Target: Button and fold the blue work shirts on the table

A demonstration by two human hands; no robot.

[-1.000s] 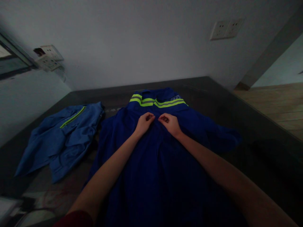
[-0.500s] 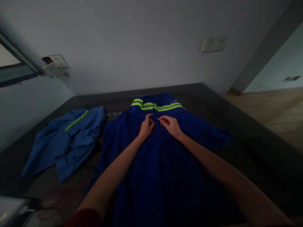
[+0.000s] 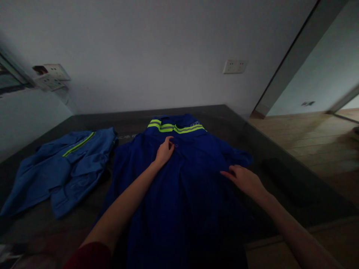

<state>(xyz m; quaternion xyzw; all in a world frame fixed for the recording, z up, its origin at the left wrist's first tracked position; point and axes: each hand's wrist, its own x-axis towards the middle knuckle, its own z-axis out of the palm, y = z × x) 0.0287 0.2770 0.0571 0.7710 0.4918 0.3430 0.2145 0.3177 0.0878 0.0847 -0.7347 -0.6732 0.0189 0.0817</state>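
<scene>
A dark blue work jacket (image 3: 182,194) with yellow-green reflective stripes across its chest lies flat on the dark table (image 3: 246,130), collar away from me. My left hand (image 3: 165,151) rests on the jacket's front just below the stripes, fingers lying on the cloth. My right hand (image 3: 244,179) lies further right and nearer to me, on the jacket's right side by the sleeve, with its fingers stretched out toward the left. Neither hand visibly grips anything.
A second, lighter blue jacket (image 3: 61,164) with a yellow-green stripe lies crumpled on the table's left part. White walls with sockets (image 3: 235,66) stand behind the table. The table's right edge borders a wooden floor (image 3: 308,138).
My right hand has left the jacket's middle front and moved right and toward me, onto the right side. My left hand stays near the front. The view has shifted right.
</scene>
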